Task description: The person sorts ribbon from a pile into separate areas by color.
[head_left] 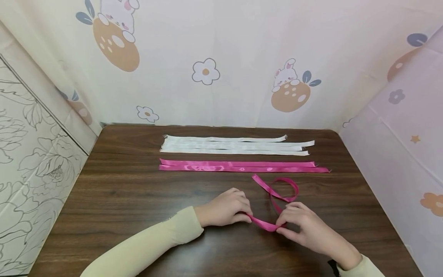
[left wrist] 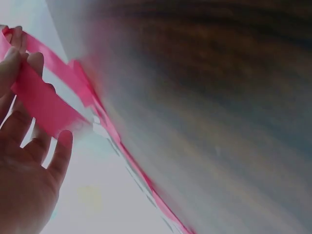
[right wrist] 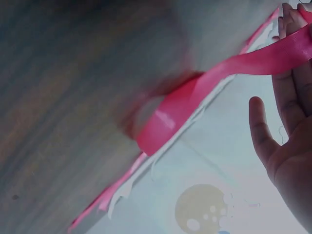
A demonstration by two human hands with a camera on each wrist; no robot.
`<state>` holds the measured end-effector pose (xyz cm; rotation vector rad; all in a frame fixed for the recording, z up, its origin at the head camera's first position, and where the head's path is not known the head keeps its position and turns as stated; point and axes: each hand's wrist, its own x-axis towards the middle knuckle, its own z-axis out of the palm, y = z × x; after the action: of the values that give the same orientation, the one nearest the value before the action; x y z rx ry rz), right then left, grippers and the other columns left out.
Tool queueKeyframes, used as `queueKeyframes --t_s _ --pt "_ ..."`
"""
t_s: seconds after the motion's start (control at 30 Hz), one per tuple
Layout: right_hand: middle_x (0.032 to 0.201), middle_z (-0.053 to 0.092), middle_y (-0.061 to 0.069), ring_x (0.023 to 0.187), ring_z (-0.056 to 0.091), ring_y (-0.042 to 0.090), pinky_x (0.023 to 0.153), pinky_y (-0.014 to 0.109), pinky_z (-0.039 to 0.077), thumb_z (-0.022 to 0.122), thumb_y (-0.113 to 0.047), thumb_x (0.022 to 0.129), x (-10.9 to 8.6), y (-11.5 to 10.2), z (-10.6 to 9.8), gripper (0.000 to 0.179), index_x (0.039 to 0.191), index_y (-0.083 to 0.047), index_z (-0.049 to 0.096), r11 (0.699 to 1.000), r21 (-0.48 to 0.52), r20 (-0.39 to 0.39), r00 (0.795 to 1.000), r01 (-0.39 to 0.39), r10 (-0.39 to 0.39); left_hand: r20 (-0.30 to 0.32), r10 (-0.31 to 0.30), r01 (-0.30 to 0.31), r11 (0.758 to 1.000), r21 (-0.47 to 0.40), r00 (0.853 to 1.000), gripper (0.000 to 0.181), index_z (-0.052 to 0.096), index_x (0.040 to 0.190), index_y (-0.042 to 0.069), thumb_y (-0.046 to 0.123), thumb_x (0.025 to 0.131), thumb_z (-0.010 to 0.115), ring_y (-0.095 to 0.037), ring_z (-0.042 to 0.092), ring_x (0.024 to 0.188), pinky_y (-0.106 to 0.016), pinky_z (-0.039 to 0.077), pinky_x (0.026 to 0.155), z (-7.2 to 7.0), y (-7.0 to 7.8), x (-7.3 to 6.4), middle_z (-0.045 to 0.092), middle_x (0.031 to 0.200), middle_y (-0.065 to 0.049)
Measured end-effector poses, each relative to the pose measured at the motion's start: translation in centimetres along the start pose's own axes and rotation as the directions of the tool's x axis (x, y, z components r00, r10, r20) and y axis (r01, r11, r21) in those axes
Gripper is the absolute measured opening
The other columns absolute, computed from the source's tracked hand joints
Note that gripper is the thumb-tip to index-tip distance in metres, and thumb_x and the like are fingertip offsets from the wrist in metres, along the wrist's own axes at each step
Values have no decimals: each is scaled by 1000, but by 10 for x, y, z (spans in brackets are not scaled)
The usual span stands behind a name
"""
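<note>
A pink satin ribbon [head_left: 264, 224] sags in a short span between both hands over the near part of the table. My left hand [head_left: 226, 207] pinches it close to one end; in the left wrist view that ribbon [left wrist: 36, 97] crosses the fingers and its cut end lies by the little finger. A short way to the right, thumb and fingers of my right hand [head_left: 308, 229] pinch the same ribbon. Beyond the right hand the rest of it curls into a loop on the table, with its other end pointing back and left. The right wrist view shows this ribbon [right wrist: 168, 119] twisting away from the fingers.
Two pink ribbons [head_left: 225, 166] lie side by side across the dark wooden table [head_left: 114, 200]. Behind them several white ribbons [head_left: 232, 146] are laid out in parallel near the back edge. A curtain [head_left: 242, 46] printed with rabbits and flowers hangs behind the table.
</note>
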<state>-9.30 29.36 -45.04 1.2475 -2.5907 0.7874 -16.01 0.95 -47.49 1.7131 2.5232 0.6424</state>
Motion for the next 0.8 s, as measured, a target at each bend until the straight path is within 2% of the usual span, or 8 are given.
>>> queueKeyframes --t_s 0.13,0.23,0.37,0.47,0.57,0.73,0.8 --pt "87 66 -25 81 62 -2 107 15 32 81 -27 90 1 2 -8 10 94 -31 72 1000 2 -15 1000 -16 16 -34 -40 38 998 -54 999 14 80 102 25 34 98 70 -6 62 98 -30 44 102 -12 -5 -10 76 96 15" --pt "87 67 -25 86 61 2 104 11 34 77 -32 93 2 4 -14 6 94 -31 72 999 -3 -45 998 -34 33 -61 -77 72 994 -77 995 13 80 101 25 33 98 70 -5 62 96 -28 45 100 -20 -10 -18 76 94 15" --pt "88 68 -26 95 59 6 99 8 37 70 -40 96 4 4 -21 8 94 -32 72 998 -15 -71 996 -56 55 -119 -109 97 990 -102 987 12 80 99 24 31 97 72 -5 63 92 -28 45 97 -33 -17 -27 76 90 15" --pt "89 68 -24 95 59 6 97 7 38 69 -40 97 6 5 -25 9 95 -31 72 998 -19 -79 996 -54 52 -166 -129 110 987 -118 978 11 81 100 21 29 95 74 -5 63 88 -28 46 96 -42 -21 -34 76 89 14" --pt "89 69 -21 95 58 7 95 7 39 75 -34 94 9 6 -27 5 95 -30 72 999 -17 -86 995 -45 44 -202 -151 123 982 -144 968 11 81 100 19 27 94 76 -6 63 86 -27 48 92 -50 -24 -40 78 90 12" --pt "90 69 -22 96 57 5 90 6 41 89 -10 78 13 5 -31 32 95 -31 72 997 -6 -64 995 -80 80 -242 -190 146 971 -190 952 11 82 101 17 24 95 75 -7 67 88 -29 52 92 -62 -28 -50 78 93 9" --pt "90 70 -22 98 57 5 88 5 42 89 -7 77 15 3 -32 35 95 -31 72 995 0 -42 994 -103 103 -252 -210 159 965 -207 945 11 82 100 17 24 95 75 -6 68 89 -30 53 94 -66 -29 -54 78 93 8"
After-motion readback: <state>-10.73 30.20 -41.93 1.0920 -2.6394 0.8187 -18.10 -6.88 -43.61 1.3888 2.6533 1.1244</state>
